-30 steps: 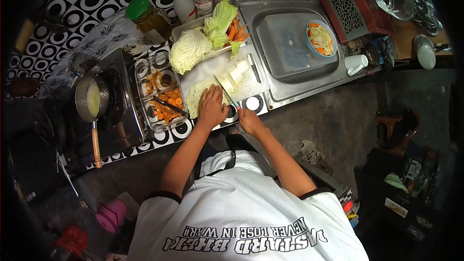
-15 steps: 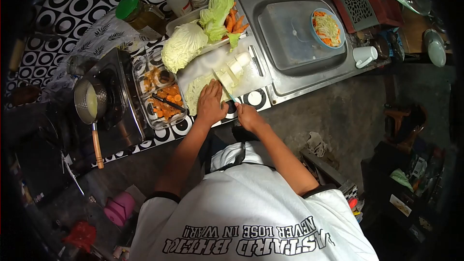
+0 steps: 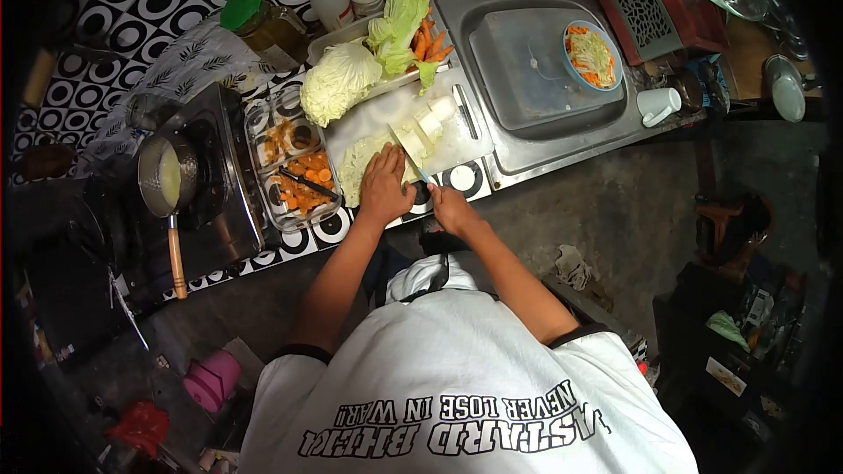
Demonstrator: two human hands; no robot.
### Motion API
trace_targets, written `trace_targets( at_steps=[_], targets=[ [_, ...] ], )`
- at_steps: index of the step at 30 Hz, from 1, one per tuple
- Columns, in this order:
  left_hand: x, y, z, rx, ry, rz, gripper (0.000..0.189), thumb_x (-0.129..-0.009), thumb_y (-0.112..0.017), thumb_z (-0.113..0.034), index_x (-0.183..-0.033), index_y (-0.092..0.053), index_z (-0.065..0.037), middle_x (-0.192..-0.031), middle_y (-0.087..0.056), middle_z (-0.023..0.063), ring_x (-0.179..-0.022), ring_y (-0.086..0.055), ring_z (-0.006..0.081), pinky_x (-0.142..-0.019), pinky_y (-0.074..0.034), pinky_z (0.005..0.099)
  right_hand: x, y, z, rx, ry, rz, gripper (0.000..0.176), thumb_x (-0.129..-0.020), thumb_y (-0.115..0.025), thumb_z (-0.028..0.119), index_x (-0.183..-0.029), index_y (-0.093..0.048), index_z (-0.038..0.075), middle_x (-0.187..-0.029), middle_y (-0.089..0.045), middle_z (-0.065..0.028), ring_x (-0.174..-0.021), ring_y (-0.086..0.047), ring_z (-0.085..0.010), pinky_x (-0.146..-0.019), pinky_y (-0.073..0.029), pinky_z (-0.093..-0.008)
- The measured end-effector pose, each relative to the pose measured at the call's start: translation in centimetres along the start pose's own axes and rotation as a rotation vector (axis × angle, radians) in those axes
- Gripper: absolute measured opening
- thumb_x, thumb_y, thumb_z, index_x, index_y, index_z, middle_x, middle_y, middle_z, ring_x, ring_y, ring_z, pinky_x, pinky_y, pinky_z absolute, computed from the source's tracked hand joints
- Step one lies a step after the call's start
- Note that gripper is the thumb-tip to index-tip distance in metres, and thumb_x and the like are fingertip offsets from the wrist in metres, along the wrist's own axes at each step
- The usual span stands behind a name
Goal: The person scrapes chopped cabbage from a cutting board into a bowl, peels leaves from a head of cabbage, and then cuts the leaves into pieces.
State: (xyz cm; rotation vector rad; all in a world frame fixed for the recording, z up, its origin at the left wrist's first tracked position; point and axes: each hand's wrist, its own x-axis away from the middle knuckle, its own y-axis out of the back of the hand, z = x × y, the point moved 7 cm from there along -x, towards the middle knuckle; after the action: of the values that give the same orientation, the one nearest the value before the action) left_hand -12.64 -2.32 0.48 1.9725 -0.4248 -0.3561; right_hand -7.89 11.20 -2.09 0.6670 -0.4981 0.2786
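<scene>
My right hand (image 3: 451,208) is wrapped round the handle of a knife (image 3: 410,154), whose blade lies across cabbage leaf on a white cutting board (image 3: 461,145). Pressed down on the pale green leaf (image 3: 353,167) is my left hand (image 3: 385,186), its fingers stretched out just left of the blade. Thick white cut pieces (image 3: 430,122) lie on the board right of the knife. Behind the board sit a cabbage head (image 3: 341,81) and loose green leaves (image 3: 397,31), with carrots (image 3: 431,42) beside them.
Left of the board is a divided container (image 3: 279,204) with sliced carrots and a black-handled tool. A pan (image 3: 163,177) stands on the stove (image 3: 230,202). On the right, a bowl of shredded vegetables (image 3: 592,54) and a white mug (image 3: 659,106) stand at the sink (image 3: 527,165).
The view has shifted slightly. Both hands and the knife stay in nearly the same place over the leaf.
</scene>
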Motion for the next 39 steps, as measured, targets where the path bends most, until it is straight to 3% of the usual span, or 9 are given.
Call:
trace_targets(
  at_steps=[2,14,22,31,34,39],
  targets=[
    [0.0,-0.3,-0.1,-0.008,-0.001,0.004,0.067,-0.074,-0.055,-0.024,-0.131,-0.049,0.011,-0.140,-0.046,0.0225,-0.136,-0.036,0.0332,-0.115,-0.025,0.0423,0.1,0.2,0.4,0.001,-0.029,0.079,0.054,-0.103,-0.030,0.036,-0.093,-0.063,-0.006,-0.093,-0.063,-0.0309,-0.095,-0.057,-0.0483,-0.084,-0.044,-0.0522],
    [-0.2,0.5,-0.1,0.024,-0.039,-0.023,0.066,-0.073,-0.058,-0.019,-0.132,-0.047,0.009,-0.137,-0.047,0.0248,-0.133,-0.039,0.0372,-0.112,-0.028,0.0461,0.2,0.3,-0.7,0.178,-0.068,-0.181,0.059,-0.102,-0.031,0.039,-0.091,-0.064,-0.008,-0.089,-0.063,-0.0320,-0.090,-0.060,-0.0481,-0.081,-0.047,-0.0518],
    [-0.2,0.2,0.3,0.028,-0.064,0.000,0.067,-0.073,-0.054,-0.025,-0.128,-0.050,0.013,-0.136,-0.048,0.0250,-0.133,-0.039,0.0356,-0.113,-0.027,0.0439,0.1,-0.4,1.5,0.248,-0.045,-0.258,0.050,-0.102,-0.034,0.038,-0.094,-0.060,-0.004,-0.086,-0.065,-0.0286,-0.086,-0.062,-0.0455,-0.077,-0.049,-0.0517],
    [-0.3,0.5,0.1,0.012,-0.062,0.017,0.060,-0.074,-0.055,-0.024,-0.123,-0.055,0.010,-0.134,-0.049,0.0207,-0.133,-0.038,0.0341,-0.113,-0.026,0.0428,-3.0,-0.3,3.5,0.274,-0.024,-0.296,0.051,-0.101,-0.034,0.039,-0.092,-0.062,-0.003,-0.086,-0.064,-0.0300,-0.084,-0.062,-0.0471,-0.076,-0.049,-0.0506],
    [-0.3,0.7,0.1,0.043,-0.044,0.062,0.060,-0.075,-0.059,-0.019,-0.128,-0.051,0.010,-0.137,-0.046,0.0250,-0.133,-0.038,0.0365,-0.112,-0.028,0.0453,-3.5,-0.4,3.4,0.278,-0.045,-0.270,0.054,-0.101,-0.034,0.040,-0.094,-0.062,-0.004,-0.087,-0.064,-0.0306,-0.085,-0.062,-0.0470,-0.077,-0.049,-0.0501],
    [0.0,0.6,0.2,0.030,-0.053,0.030,0.058,-0.079,-0.056,-0.020,-0.128,-0.050,0.009,-0.139,-0.045,0.0246,-0.134,-0.037,0.0369,-0.113,-0.026,0.0449,-2.9,-0.4,3.4,0.237,-0.038,-0.255,0.055,-0.101,-0.034,0.042,-0.093,-0.063,-0.005,-0.087,-0.064,-0.0309,-0.087,-0.062,-0.0465,-0.079,-0.049,-0.0499]
  ],
)
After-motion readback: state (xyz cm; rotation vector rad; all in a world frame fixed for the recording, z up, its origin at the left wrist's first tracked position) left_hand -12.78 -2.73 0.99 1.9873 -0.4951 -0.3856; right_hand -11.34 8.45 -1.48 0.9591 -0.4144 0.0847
